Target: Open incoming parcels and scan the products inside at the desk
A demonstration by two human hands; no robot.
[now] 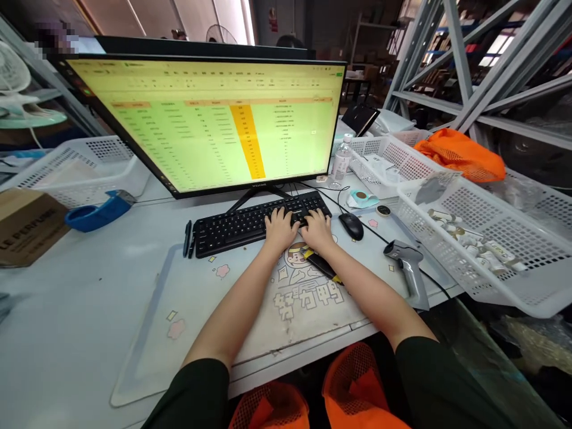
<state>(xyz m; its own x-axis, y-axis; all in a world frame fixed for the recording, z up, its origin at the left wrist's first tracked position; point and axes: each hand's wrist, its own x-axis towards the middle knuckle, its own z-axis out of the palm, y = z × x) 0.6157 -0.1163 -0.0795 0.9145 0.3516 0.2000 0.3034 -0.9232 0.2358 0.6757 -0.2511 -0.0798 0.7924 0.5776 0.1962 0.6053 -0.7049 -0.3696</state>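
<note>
Both of my hands rest on a black keyboard [235, 231] in front of a monitor. My left hand [280, 228] lies over its right-middle keys with the fingers spread. Close beside it, my right hand [317, 229] is spread over the keys at the right end. Under my right wrist lies a black and yellow box cutter [322, 266], partly covered by the forearm. A black mouse [351, 226] sits just right of the keyboard. The monitor [214, 131] displays a spreadsheet with one orange column. Neither hand holds anything.
A grey barcode scanner [410, 271] lies right of the desk mat [196, 333]. White baskets [473, 238] line the right side, one with small bottles. A water bottle [342, 161] stands behind the mouse. At left are a blue tape dispenser [96, 215], a cardboard box [29, 226] and pens [187, 238].
</note>
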